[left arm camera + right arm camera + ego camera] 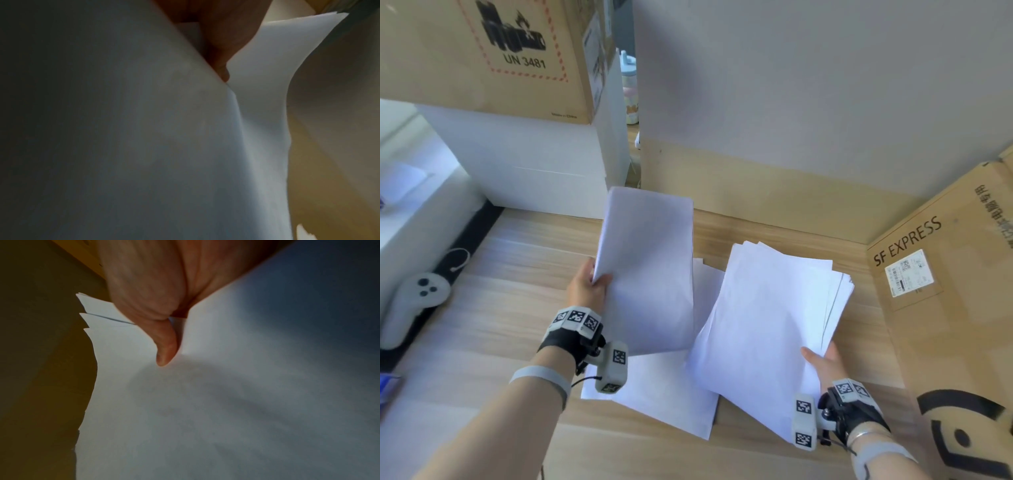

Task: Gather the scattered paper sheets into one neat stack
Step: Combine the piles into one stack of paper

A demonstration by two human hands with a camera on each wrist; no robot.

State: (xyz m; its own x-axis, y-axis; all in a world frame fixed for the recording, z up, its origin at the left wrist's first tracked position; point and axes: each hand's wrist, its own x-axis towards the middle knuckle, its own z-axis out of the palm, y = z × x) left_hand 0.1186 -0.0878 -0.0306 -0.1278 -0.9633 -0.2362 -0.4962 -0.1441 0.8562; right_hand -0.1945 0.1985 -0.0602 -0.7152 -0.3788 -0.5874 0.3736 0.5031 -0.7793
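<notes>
My left hand (594, 281) pinches the left edge of a white paper sheet (650, 270) and holds it up above the wooden desk (500, 301). In the left wrist view that sheet (144, 146) fills most of the frame beside my thumb (222, 48). My right hand (823, 359) grips a fanned bundle of several white sheets (770, 318) at its near right corner, lifted and tilted. The right wrist view shows my thumb (164, 345) pressing on the bundle (226, 402), whose staggered edges show at the left. More sheets (667, 394) lie flat on the desk under both.
A white box (534, 161) with a brown carton (482, 54) on top stands at the back left. A large cardboard box (945, 308) marked SF EXPRESS stands at the right. A grey controller (414, 301) lies at the left edge. A grey partition (808, 85) backs the desk.
</notes>
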